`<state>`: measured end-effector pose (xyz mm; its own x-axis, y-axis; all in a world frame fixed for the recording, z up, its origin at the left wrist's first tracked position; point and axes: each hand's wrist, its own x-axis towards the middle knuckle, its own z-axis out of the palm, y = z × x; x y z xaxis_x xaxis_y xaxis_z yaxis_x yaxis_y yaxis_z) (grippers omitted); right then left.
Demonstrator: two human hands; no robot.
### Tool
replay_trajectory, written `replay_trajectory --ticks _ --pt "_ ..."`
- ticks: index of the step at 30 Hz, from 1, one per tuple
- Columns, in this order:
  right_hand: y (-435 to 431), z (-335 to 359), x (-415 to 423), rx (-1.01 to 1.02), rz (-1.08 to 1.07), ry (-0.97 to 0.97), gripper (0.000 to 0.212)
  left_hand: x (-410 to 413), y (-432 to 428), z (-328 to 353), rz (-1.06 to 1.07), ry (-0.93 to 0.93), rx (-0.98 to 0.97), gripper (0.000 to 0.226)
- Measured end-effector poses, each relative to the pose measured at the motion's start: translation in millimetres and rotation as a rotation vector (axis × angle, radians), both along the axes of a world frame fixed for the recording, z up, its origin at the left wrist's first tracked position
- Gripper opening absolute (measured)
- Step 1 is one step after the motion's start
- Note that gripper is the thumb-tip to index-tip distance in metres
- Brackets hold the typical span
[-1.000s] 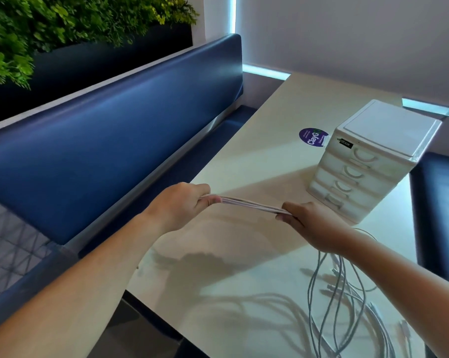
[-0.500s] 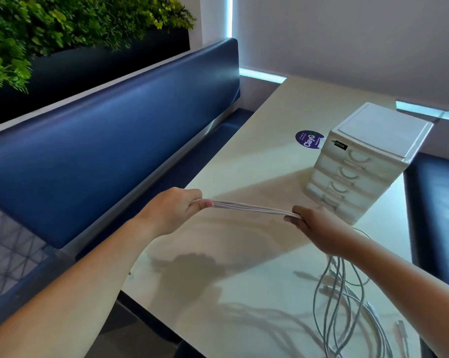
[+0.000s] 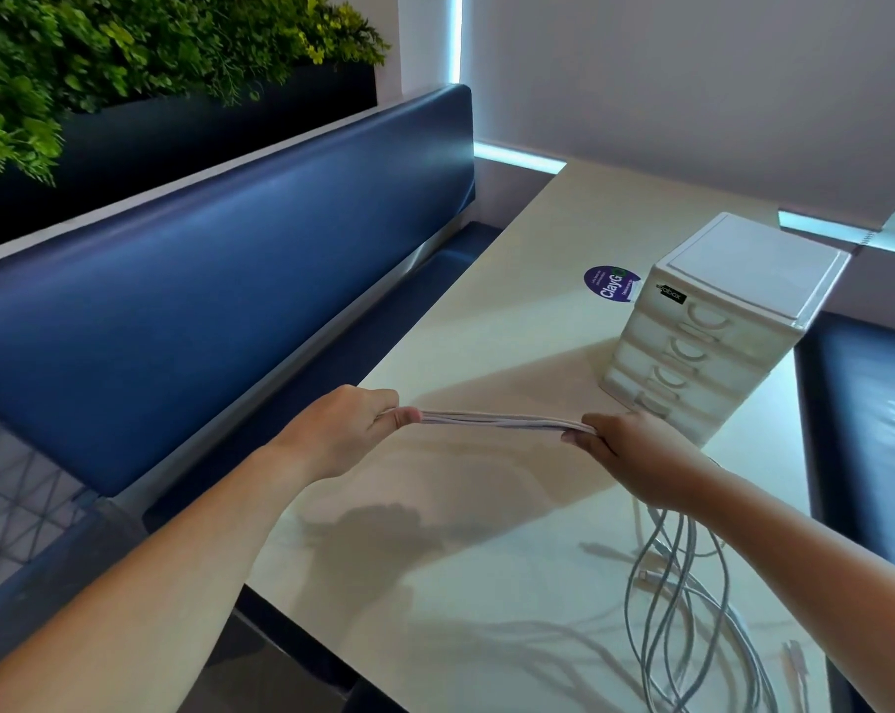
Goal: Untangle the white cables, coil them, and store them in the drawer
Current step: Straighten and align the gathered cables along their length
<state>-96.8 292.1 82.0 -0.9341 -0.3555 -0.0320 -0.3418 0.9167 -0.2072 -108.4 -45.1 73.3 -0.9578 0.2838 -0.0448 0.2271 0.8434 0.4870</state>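
Observation:
A bundle of white cables (image 3: pixel 497 420) is stretched taut and level between my two hands above the table. My left hand (image 3: pixel 347 429) grips one end in a fist. My right hand (image 3: pixel 625 450) pinches the other end, and the loose lengths of cable (image 3: pixel 682 599) hang from under it and trail onto the table at the lower right. A small white drawer unit (image 3: pixel 728 321) with several shut drawers stands just behind my right hand.
The beige table (image 3: pixel 486 311) carries a round purple sticker (image 3: pixel 611 284) left of the drawer unit. A blue padded bench (image 3: pixel 203 259) runs along the table's left side, with green plants (image 3: pixel 126 59) above it. Another dark seat (image 3: pixel 867 429) lies to the right.
My hands have drawn a little further apart, my right hand moving right toward the drawer unit, and the cable span between them has lengthened and levelled out.

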Motion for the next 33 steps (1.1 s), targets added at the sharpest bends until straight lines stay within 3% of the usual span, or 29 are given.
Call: replay_trajectory --ticks 10,14,18,21,25,28,33 --pt "4.8 1.2 -0.6 -0.076 -0.046 -0.063 0.041 5.9 9.5 -14.4 -0.005 -0.142 -0.001 0.051" --pt "5.7 6.8 0.9 -0.080 -0.041 -0.063 0.039 -1.1 15.0 -4.3 0.011 -0.209 -0.077 0.035" --pt "0.5 14.1 2.4 -0.080 -0.023 -0.072 0.035 -6.9 28.3 15.2 -0.025 -0.174 -0.127 0.053" --pt "-7.1 20.2 2.9 -0.073 -0.006 -0.056 0.034 -6.2 58.0 33.7 -0.142 -0.154 -0.036 0.064" --pt "-18.2 29.5 0.1 -0.054 0.019 -0.023 0.033 0.1 102.3 48.5 -0.252 -0.212 0.106 0.045" --pt "-21.0 35.3 -1.9 -0.029 0.045 0.021 0.037 -0.7 111.7 46.0 -0.233 -0.153 0.103 0.046" --pt "-27.4 34.9 -3.0 -0.075 0.097 0.092 0.043 -6.1 107.4 41.5 -0.212 0.110 -0.005 0.043"
